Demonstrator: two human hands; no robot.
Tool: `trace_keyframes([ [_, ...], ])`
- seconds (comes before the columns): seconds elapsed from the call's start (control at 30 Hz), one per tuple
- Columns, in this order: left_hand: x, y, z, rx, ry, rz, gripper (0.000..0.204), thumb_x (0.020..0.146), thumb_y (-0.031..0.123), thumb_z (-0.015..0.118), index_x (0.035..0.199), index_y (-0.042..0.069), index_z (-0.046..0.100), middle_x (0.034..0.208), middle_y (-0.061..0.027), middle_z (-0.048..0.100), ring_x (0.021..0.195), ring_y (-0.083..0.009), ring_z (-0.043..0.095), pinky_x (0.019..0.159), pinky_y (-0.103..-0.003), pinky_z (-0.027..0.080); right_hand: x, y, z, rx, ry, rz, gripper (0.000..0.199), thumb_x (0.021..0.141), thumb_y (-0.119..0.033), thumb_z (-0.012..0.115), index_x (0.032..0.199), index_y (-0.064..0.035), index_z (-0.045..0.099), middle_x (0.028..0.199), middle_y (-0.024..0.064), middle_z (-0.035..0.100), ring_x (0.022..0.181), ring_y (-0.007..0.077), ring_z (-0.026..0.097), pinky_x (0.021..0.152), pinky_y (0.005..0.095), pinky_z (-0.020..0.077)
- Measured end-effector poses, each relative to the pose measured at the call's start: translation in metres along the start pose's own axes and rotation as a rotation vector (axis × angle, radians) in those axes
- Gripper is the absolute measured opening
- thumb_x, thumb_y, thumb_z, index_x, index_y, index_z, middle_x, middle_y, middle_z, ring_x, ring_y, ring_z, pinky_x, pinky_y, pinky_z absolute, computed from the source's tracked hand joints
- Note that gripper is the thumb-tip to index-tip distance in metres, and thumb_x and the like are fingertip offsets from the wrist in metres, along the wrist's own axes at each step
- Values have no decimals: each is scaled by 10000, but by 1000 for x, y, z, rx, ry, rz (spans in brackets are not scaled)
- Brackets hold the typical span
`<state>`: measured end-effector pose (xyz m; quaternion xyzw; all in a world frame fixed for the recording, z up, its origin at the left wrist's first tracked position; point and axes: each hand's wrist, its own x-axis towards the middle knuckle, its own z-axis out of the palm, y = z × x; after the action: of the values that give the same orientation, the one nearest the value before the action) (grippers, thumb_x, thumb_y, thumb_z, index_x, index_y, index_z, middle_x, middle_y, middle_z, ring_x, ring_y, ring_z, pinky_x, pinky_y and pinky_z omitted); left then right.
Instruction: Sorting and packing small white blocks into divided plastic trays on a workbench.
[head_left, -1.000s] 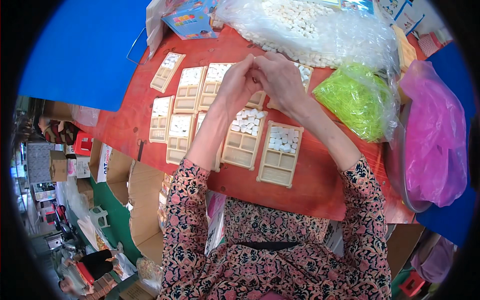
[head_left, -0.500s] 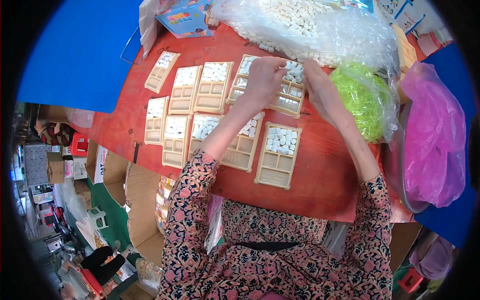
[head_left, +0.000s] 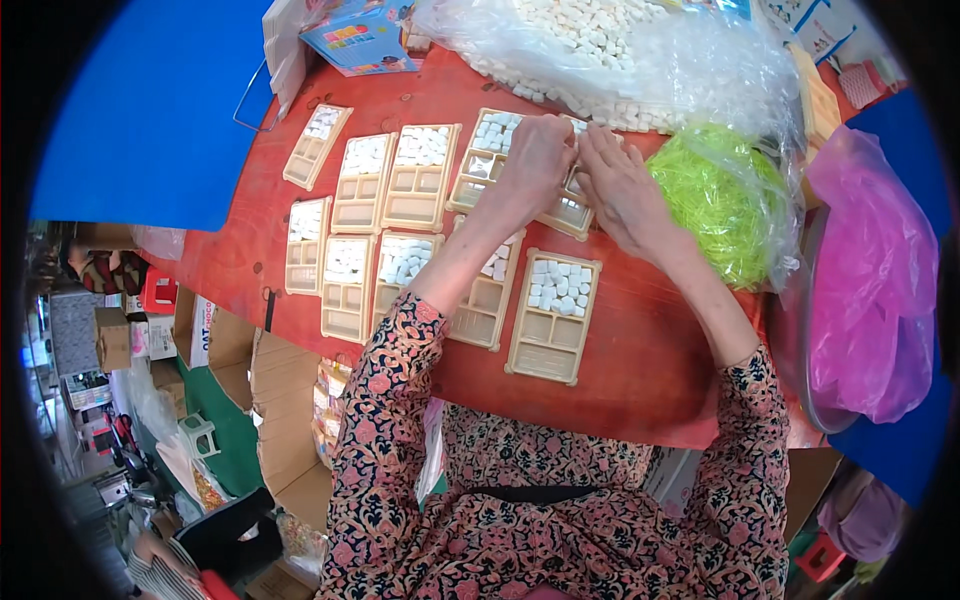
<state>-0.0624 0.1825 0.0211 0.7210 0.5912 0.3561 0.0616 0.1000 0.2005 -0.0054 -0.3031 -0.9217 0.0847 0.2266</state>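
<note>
A beige compartment tray (head_left: 566,216) lies under both my hands, partly hidden by them. My left hand (head_left: 540,160) is over its upper left part, fingers curled together; what they hold, if anything, is hidden. Beside it my right hand (head_left: 626,190) reaches over the upper right part, fingers stretched out and angled toward the left hand. White cube-like pieces show between and behind the fingers. Just left of my left hand sits another tray (head_left: 468,190), its top section full of white pieces (head_left: 496,130). Nearer to me stands a similarly filled tray (head_left: 542,362).
Several more filled trays (head_left: 414,208) cover the left of the red table (head_left: 640,370). At the back lies a clear bag (head_left: 690,75) of white pieces. To the right are bright green shredded filler (head_left: 715,205) in clear plastic and a pink bag (head_left: 870,290). A blue box (head_left: 360,40) stands back left.
My right hand has moved left and slightly down, from the tray's right edge to over it, closer to my left hand. The view has shifted slightly.
</note>
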Motion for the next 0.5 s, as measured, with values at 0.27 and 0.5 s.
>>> trace_keyframes([
  [0.27,0,-1,-2,0,-14,-51,100,719,25,664,762,-58,631,675,-225,610,651,-337,636,595,-390,473,-8,-13,-14,9,-66,6,496,961,-256,477,1315,83,401,1371,261,421,1313,377,380,1070,494,319],
  [0.5,5,-5,-1,-4,-41,-98,109,714,46,659,775,-44,655,685,-191,641,651,-293,654,606,-357,491,-6,-12,-1,-131,65,-47,489,985,-329,413,1278,61,448,1329,216,474,1296,341,403,1092,470,282],
])
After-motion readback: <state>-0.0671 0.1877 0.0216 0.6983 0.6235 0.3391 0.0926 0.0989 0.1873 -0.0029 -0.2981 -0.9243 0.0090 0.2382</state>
